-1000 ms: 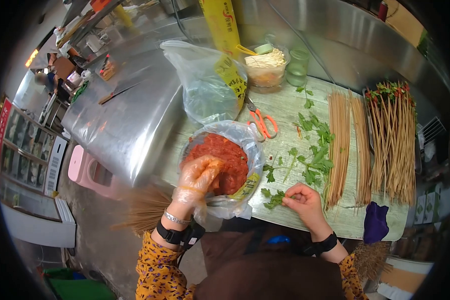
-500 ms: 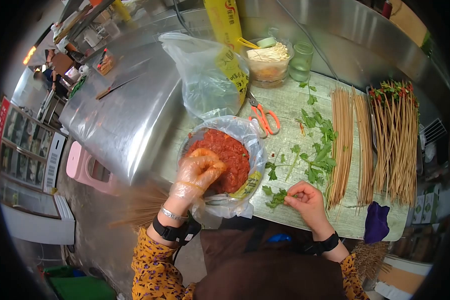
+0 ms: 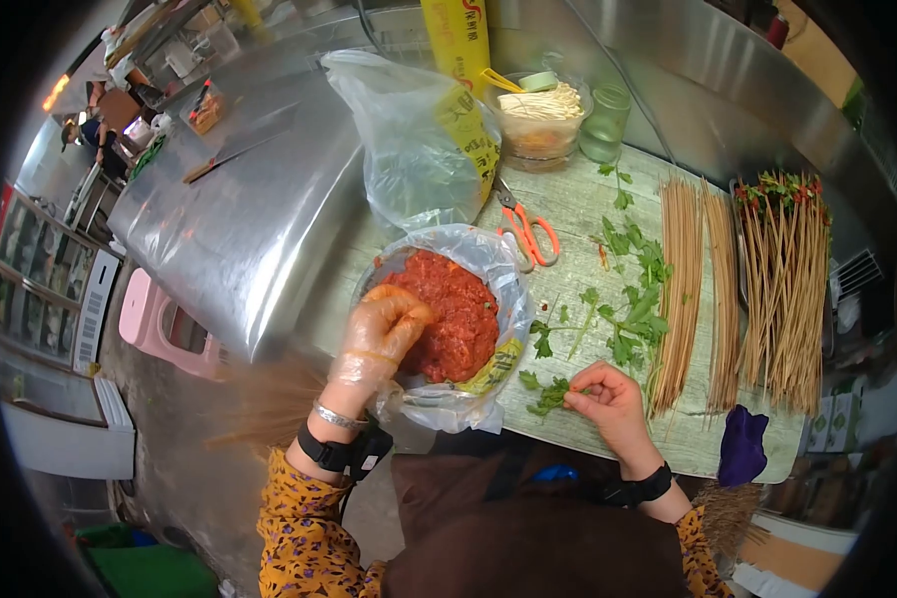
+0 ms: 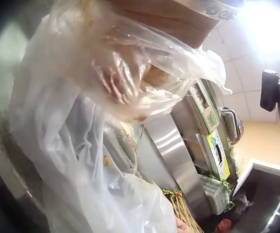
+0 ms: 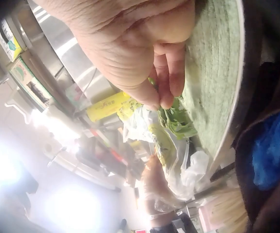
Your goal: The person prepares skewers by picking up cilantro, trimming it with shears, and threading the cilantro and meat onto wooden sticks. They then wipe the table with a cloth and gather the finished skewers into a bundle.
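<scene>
"What are the hands doing?"

"The left hand (image 3: 381,327), wearing a clear plastic glove (image 3: 361,374), is curling its fingers over the red minced mixture (image 3: 460,324). I can't tell whether it is gripping any."

"Where is that mixture sitting?"

"Under the left hand and reaching to its right, in a bowl with a plastic liner (image 3: 513,299)."

"And the right hand (image 3: 613,404)?"

"It's bare, and it is pinching a leafy green sprig (image 3: 548,399) between thumb and fingers. The leaves are pointing out toward the left hand, just above the table (image 3: 578,194)."

"What else is lying around them?"

"Loose green leaves (image 3: 653,261) are lying beyond the right hand, and orange-handled scissors (image 3: 516,211) are resting farther off, between the two hands. Bundled wooden sticks (image 3: 676,299) are lying just right of the right hand; a purple cloth (image 3: 743,447) is drooping over the edge farther right."
</scene>
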Tool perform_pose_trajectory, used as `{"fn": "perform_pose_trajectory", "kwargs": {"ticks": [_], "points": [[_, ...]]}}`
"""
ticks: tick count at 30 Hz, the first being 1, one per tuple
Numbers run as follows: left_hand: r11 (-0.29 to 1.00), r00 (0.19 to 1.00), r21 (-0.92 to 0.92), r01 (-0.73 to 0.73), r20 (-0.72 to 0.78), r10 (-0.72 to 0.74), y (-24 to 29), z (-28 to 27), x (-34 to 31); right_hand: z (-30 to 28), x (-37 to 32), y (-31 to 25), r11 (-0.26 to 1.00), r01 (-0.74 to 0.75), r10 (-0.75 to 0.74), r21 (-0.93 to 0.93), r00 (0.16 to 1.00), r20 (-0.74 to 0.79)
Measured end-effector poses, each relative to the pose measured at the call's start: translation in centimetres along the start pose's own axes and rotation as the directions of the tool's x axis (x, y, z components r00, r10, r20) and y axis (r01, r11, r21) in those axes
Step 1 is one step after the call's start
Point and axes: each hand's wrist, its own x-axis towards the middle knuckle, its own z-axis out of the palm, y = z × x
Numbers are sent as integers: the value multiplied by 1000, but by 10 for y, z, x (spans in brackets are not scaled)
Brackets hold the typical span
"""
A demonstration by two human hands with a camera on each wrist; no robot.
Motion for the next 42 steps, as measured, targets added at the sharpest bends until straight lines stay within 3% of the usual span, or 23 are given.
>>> {"fn": "perform_pose_trajectory", "kwargs": {"ticks": [4, 5, 7, 8, 9, 12, 13, 19, 25, 28, 29, 33, 36, 38, 40, 42], "points": [[998, 996, -63, -23, -86, 17, 1, -2, -3, 4, 0, -2, 995, -14, 11, -101, 1000, -28], [998, 994, -58, -31, -102, 25, -3, -3, -5, 5, 0, -7, 958, 22, -40, -287, 998, -55], [975, 981, -223, -3, -189, -41, 10, -1, -8, 10, 0, -22, 777, 68, -147, -626, 986, -75], [952, 970, -305, 8, -229, -81, 14, 0, -10, 9, -2, -25, 800, 59, -138, -597, 987, -88], [940, 964, -336, -60, -263, -32, 9, 1, -12, 9, -3, -26, 822, 50, -130, -568, 986, -101], [749, 909, -657, 81, -260, -326, 15, 3, -23, 15, -6, -50, 817, 85, -135, -570, 990, -46], [710, 900, -704, 25, -294, -323, 9, 6, -24, 19, -5, -62, 806, 107, -141, -583, 990, -14], [706, 877, -708, 4, -336, -342, 16, 3, -30, 26, 6, -88, 634, 231, -145, -738, 973, 180], [965, 928, -238, -108, -371, 12, -9, -9, -31, 15, -4, -55, 741, 42, -30, -671, 999, 30], [817, 880, -577, 14, -381, -284, 7, 0, -30, 13, -6, -56, 909, 21, -45, -416, 998, -48], [807, 868, -589, 33, -384, -316, 14, 1, -30, 15, -5, -58, 951, 53, -67, -303, 997, -33], [836, 857, -547, -40, -449, -253, 6, 11, -29, 13, 4, -69, 932, 89, -90, -352, 996, 12], [808, 839, -581, -94, -483, -250, -7, 16, -23, -6, 13, -63, 794, -91, 134, -601, 991, 28], [813, 845, -573, -98, -479, -236, -6, 14, -20, -14, 14, -53, 590, 19, -12, -807, 1000, 15], [815, 833, -567, -117, -503, -230, -9, 15, -16, -11, 15, -55, 272, 114, -220, -955, 974, 53], [848, 829, -518, -117, -520, -204, -13, 16, -15, -4, 22, -71, 283, 144, -308, -948, 950, 52]]}}
